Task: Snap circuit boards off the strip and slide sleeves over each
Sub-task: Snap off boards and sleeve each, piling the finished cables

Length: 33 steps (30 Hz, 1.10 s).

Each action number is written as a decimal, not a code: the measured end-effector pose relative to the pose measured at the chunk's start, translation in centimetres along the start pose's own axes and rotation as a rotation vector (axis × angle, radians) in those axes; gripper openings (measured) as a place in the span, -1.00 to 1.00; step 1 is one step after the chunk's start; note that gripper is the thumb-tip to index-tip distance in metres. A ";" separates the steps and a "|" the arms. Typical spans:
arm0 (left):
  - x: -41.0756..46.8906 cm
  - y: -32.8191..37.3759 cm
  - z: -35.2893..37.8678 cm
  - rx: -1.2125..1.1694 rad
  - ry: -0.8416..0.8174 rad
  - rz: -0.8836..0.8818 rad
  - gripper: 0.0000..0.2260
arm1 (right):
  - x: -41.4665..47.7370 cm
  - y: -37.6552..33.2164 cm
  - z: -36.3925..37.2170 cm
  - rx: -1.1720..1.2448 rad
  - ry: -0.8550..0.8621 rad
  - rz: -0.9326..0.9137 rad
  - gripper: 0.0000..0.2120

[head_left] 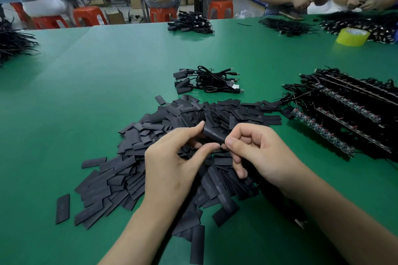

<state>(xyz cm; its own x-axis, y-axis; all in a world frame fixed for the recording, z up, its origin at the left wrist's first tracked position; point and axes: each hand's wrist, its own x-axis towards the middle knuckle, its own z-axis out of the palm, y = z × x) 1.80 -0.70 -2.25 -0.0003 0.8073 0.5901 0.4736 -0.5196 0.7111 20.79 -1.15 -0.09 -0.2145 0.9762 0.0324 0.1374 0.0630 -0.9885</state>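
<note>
Fingers point(191, 130) of your left hand point(172, 163) curl round one black sleeve point(214, 133): the forefinger lies on its far end and the thumb comes up beneath its near end. Your right hand point(260, 153) pinches that same near end between thumb and forefinger, with the other fingers folded toward the palm. You hold the sleeve tilted, just above the loose pile of flat black sleeves point(129, 157) that spreads across the green tabletop point(97, 66) under and in front of both hands. Whether a board sits inside the sleeve you hold cannot be told. To your right, well apart from the hands, strips of circuit boards point(344, 112) lie side by side with black cables tangled over them. Beyond the pile rests a small bundle of cables point(209, 80) whose left ends wear sleeves. Farther off on the tabletop lie another bundle point(190, 22) and a roll of yellow tape point(353, 36). Other people work with their hands at the far right edge.
</note>
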 end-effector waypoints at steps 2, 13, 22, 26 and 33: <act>0.0 0.0 0.0 -0.035 -0.022 -0.018 -0.62 | -0.1 0.0 0.1 -0.014 -0.007 0.002 -0.82; 0.1 -0.5 0.1 -0.045 -0.074 -0.039 -0.53 | 1.7 -2.7 -3.0 -0.112 0.150 0.020 -0.79; 0.2 -1.0 0.3 0.024 -0.138 -0.027 -0.59 | 18.2 -9.7 -2.9 -0.909 0.267 -0.193 -0.82; 0.2 -1.5 0.3 0.029 -0.135 -0.038 -0.62 | 20.1 -9.6 -1.8 -1.094 0.142 -0.106 -0.59; 0.1 -1.6 0.4 0.067 -0.119 -0.067 -0.78 | 9.4 -6.4 -3.9 -1.202 0.073 0.078 -0.76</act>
<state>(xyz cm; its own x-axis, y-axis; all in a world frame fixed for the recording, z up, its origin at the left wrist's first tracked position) 1.40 0.35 -3.50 0.0687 0.8693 0.4894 0.5335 -0.4466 0.7183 21.67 8.44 7.09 -0.1157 0.9930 0.0252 0.9681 0.1184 -0.2209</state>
